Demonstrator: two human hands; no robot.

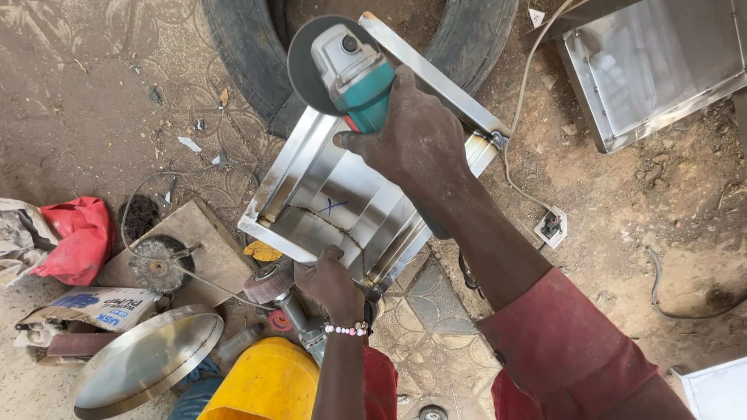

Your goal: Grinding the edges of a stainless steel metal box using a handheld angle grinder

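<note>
R hand (416, 136): fingers wrapped tight round teal grinder (354, 74), gripping its body; disc end points away from wearer, twd tyre.
L hand (333, 281): fingers curled shut on near edge of steel frame (342, 198), pinning it; beaded bracelet (347, 330) at wrist.
Grinder: disc guard just past R fingers, over frame's far rail, by tyre (249, 62). Can't tell if disc touches metal.
Frame: shiny sheet-steel box w/ ribbed panel, lies tilted on dirt ground betw. both hands; blue pen mark & dark weld line on panel, just beyond L fingers.
2nd grinder (284, 299): flap wheel fitted, lies on ground just left of L fingers, touching nothing of hand that I can see.
Wire wheel (159, 263): on board, further left of L fingers.
Steel disc (148, 359): round, shiny, well left & nearer wearer than L hand.
Yellow can (264, 385): just below L wrist side.
Red cloth (78, 237): far left.
Socket (551, 225): white, on ground right of R forearm, cable running up.
Steel tray (654, 70): far right of R fingers, well apart.
</note>
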